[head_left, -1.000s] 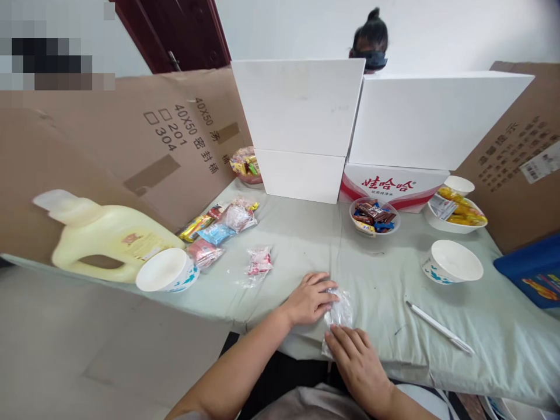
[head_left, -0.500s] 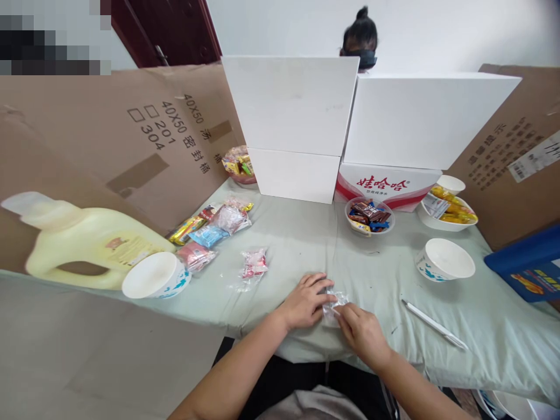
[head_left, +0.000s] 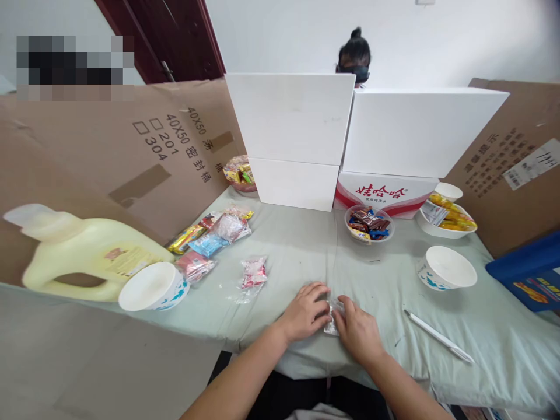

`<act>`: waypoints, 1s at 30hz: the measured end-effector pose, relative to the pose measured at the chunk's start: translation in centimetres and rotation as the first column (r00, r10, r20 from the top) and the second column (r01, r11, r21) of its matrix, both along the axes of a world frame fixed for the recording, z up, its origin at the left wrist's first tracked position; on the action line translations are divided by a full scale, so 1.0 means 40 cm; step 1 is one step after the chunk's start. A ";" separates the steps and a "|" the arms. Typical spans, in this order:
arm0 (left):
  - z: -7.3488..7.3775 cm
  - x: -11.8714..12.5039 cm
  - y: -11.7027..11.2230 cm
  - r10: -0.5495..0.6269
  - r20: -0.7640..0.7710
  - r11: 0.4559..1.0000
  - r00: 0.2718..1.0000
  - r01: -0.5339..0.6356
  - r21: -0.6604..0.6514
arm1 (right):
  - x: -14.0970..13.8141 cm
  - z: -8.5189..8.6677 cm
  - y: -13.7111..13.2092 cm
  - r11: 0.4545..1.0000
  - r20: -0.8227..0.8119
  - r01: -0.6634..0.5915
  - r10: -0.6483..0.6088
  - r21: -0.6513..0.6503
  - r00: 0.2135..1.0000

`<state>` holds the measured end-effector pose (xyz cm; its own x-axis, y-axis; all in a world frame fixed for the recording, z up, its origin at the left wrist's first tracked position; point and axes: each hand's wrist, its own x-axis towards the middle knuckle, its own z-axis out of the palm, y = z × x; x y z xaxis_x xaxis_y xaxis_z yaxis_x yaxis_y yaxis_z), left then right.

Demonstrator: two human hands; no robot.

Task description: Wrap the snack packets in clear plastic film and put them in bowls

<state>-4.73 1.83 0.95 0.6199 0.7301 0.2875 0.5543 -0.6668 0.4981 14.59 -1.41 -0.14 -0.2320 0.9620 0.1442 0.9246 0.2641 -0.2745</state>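
Note:
My left hand point(head_left: 304, 312) and my right hand point(head_left: 357, 331) meet at the near edge of the green-covered table point(head_left: 306, 245). Both are closed on a small clear plastic bag point(head_left: 333, 312) bunched between their fingers, pressed against the cloth. Most of the bag is hidden by the fingers. A filled clear bag with red and white sweets point(head_left: 252, 273) lies just left of my left hand. A white pen point(head_left: 438, 336) lies to the right of my right hand.
Packed sweet bags point(head_left: 214, 233), a white paper bowl point(head_left: 151, 286) and a pale yellow jug point(head_left: 87, 256) lie left. Bowls of chocolates point(head_left: 368, 223) and yellow sweets point(head_left: 448, 219), an empty bowl point(head_left: 446, 268) stand right. White boxes point(head_left: 350, 128) and cardboard walls point(head_left: 131, 151) enclose the table; a person's head point(head_left: 353, 58) shows behind.
My right hand slid forward from the near end of the flat bag to meet my left hand. The bag went from stretched out to folded small between both hands.

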 end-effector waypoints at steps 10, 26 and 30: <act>-0.006 0.009 -0.002 0.029 0.060 0.999 0.998 -0.027 -0.040 | 0.025 0.030 -0.029 0.909 0.085 -0.191 0.172 0.370 0.981; -0.043 -0.005 0.012 0.203 0.139 0.968 0.969 -0.221 0.123 | -0.009 -0.025 -0.146 0.879 0.051 -0.477 0.476 0.006 0.878; -0.049 -0.008 0.018 0.196 0.108 0.966 0.975 -0.211 0.152 | 0.122 0.027 -0.118 0.861 -0.146 -0.485 0.505 0.152 0.851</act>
